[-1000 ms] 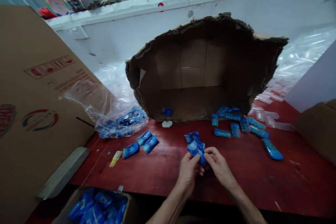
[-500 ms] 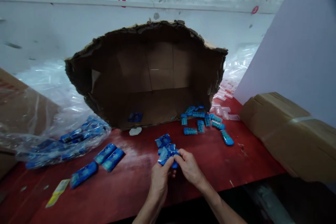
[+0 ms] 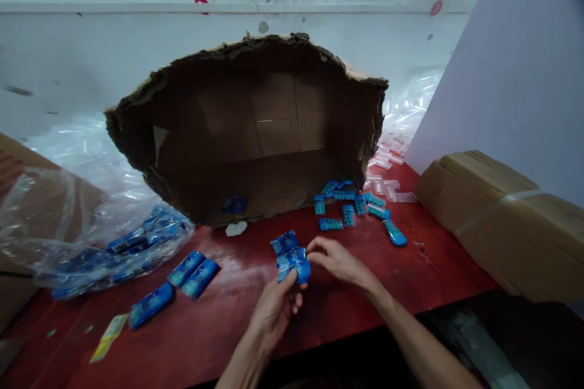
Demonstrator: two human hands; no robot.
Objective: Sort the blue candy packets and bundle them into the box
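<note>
My left hand (image 3: 275, 309) is closed on a small blue packet (image 3: 293, 264), thumb on top and fingers curled below. Right beside the packet's upper right edge is my right hand (image 3: 335, 260), its thumb and fingers pinched together; whether anything thin is between them is too small to tell. Another blue packet (image 3: 285, 242) lies on the red table just beyond the held one. Several blue containers with small round pieces (image 3: 348, 215) are scattered to the right. Three longer blue packs (image 3: 151, 305) lie to the left, near a yellow and white strip (image 3: 109, 337).
A torn-edged cardboard box (image 3: 274, 179) opens toward me at the back of the red table (image 3: 219, 328). A clear bag of blue packs (image 3: 182, 228) lies left, a taped carton (image 3: 506, 219) right. Clear plastic pieces (image 3: 391, 188) lie behind the blue containers.
My right hand has moved off the held packet, slightly up and to the right. My left hand still holds the packet. The whole view has shifted slightly.
</note>
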